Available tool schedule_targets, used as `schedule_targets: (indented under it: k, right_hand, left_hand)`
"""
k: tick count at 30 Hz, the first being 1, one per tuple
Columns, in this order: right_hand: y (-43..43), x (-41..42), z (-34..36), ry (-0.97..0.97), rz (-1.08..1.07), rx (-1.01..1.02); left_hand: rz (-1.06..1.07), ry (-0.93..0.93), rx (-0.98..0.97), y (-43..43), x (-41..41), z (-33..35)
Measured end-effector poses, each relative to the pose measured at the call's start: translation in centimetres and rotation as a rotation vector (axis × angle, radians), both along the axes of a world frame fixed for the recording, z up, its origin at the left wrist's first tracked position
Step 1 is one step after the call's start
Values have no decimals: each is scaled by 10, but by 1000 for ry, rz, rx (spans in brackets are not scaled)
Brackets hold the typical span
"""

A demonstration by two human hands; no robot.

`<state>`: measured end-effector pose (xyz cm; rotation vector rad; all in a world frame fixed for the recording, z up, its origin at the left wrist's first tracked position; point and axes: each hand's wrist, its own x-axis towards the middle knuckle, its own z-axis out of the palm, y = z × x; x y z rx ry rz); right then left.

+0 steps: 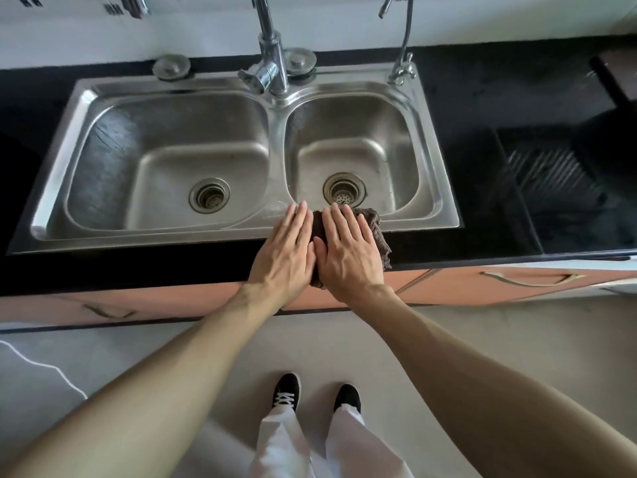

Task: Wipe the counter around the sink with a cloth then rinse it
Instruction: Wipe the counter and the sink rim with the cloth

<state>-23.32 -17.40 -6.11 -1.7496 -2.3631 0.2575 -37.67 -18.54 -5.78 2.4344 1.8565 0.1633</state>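
Note:
A dark brown cloth (377,232) lies on the front strip of the black counter (138,267), overlapping the front rim of the steel double sink (220,232) below the right basin. My left hand (284,255) and my right hand (348,253) press flat on the cloth side by side, fingers straight and pointing away from me. Most of the cloth is hidden under my palms; its right edge and a bit between my hands show. The main faucet (270,60) stands behind the divider between the two basins, with no water running.
A thin second tap (401,63) stands at the sink's back right corner. Two round metal caps (171,66) sit on the back rim. A dark ridged drainboard (551,174) lies right of the sink. Orange cabinet fronts with a handle (531,279) run below the counter.

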Motion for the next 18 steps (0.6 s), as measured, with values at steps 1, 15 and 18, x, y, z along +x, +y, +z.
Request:
schedule_targets:
  k: [1,15,18]
  right_hand:
    - [1,9,-1,-1,4,9]
    - [25,165,6,-74,-242,17]
    - [28,183,7,-69,-270,0]
  left_hand:
    - [-33,16,9,2,7,-1]
    - [-164,56,-109,54,176,0]
    - [-217,55,-100,64,193,2]
